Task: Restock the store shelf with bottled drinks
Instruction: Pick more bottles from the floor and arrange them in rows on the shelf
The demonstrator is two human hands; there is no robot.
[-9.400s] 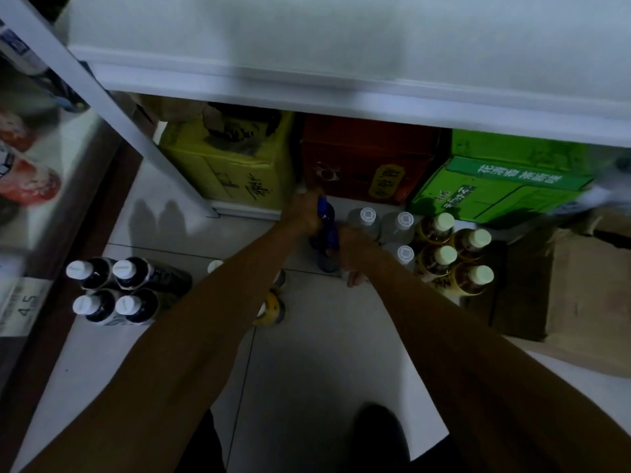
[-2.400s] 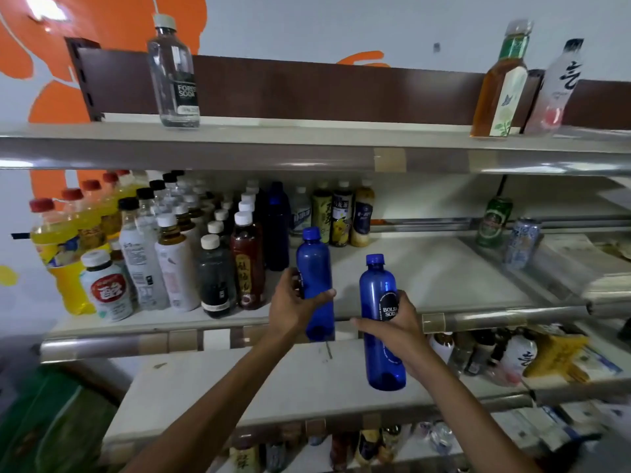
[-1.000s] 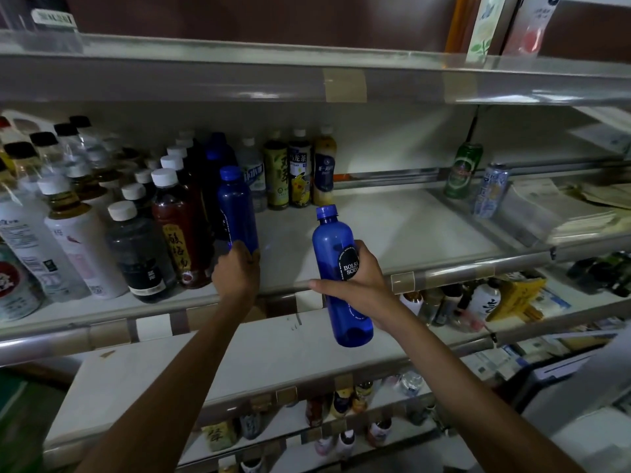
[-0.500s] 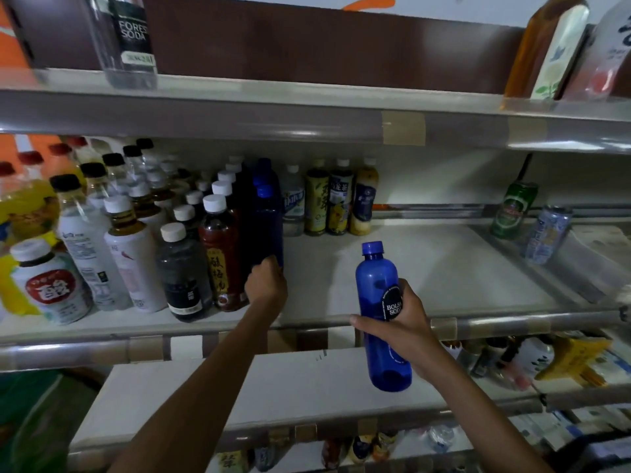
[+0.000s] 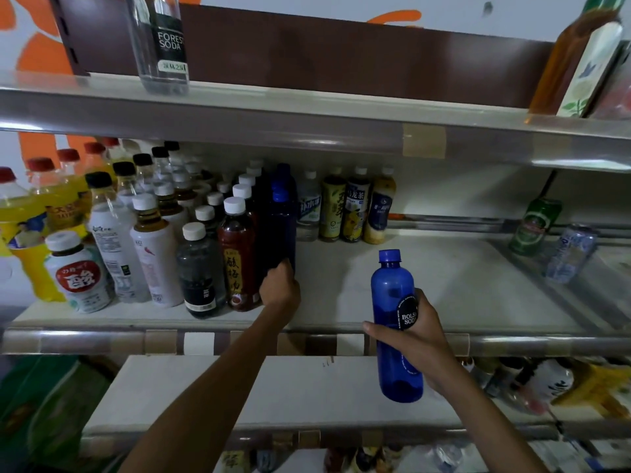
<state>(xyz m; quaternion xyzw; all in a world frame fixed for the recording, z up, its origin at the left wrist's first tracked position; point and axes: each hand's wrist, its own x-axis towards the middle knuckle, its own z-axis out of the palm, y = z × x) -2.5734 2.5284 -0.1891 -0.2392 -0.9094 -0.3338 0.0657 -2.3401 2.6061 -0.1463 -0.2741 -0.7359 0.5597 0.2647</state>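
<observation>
On the middle shelf (image 5: 450,285), my left hand (image 5: 280,289) curls round the base of a dark blue bottle (image 5: 282,227). That bottle stands upright in the row, right beside a brown tea bottle (image 5: 238,254), with another blue bottle behind it. Out in front of the shelf rail, my right hand (image 5: 415,337) grips a second blue bottle (image 5: 392,291) with a black round label. It is upright and in the air, off the shelf.
Rows of mixed drink bottles (image 5: 112,233) fill the shelf's left half. Four bottles (image 5: 345,206) stand at the back middle, two cans (image 5: 534,227) at the right. A clear soda bottle (image 5: 160,42) stands on the upper shelf. A white lower shelf (image 5: 273,387) juts out below.
My left hand has pushed its blue bottle back into the row beside the brown tea bottle. The right hand's bottle has stayed in front of the rail.
</observation>
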